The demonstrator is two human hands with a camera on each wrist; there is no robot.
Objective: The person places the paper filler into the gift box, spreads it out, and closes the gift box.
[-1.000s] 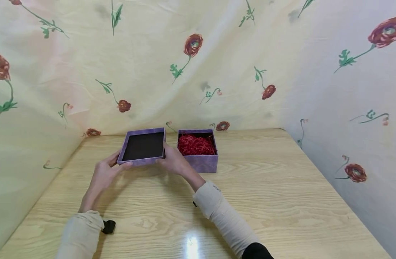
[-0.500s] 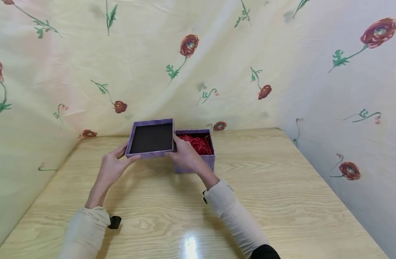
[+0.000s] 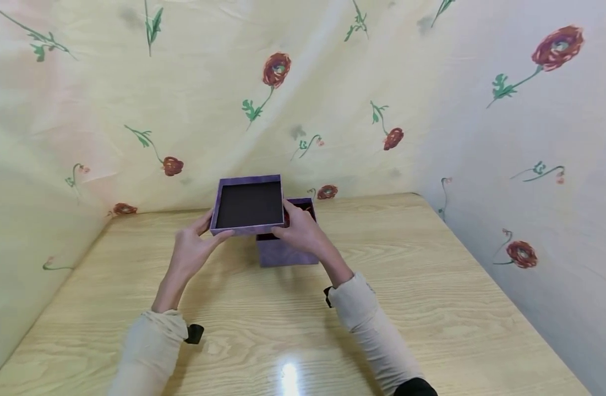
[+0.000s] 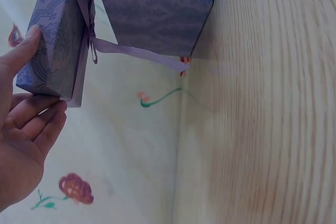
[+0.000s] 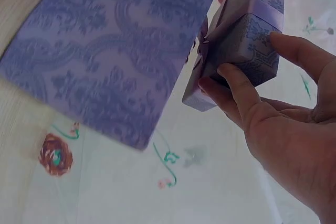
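Note:
Both hands hold a purple patterned box lid [image 3: 250, 204] in the air, its black inside turned toward the head camera. At its left edge, my left hand [image 3: 192, 246] grips the rim, thumb on the near side. My right hand [image 3: 305, 234] pinches the right end between thumb and fingers. Beneath and behind the lid stands the matching purple box [image 3: 288, 253], open at the top and partly covered from view. Only a little of its red shredded paper shows. In the left wrist view, a lilac ribbon [image 4: 139, 55] tied in a bow hangs from the lid's outer face.
The box stands on a light wooden table [image 3: 263, 313] near its back edge. A floral cloth [image 3: 208, 121] hangs behind the table and along its sides. Dark wrist-worn pieces [image 3: 195, 334] show at the cuffs.
Both hands have raised the lid and carried it rightward, from beside the box to over it. The lid now hides much of the box opening and red paper. The head view has shifted slightly.

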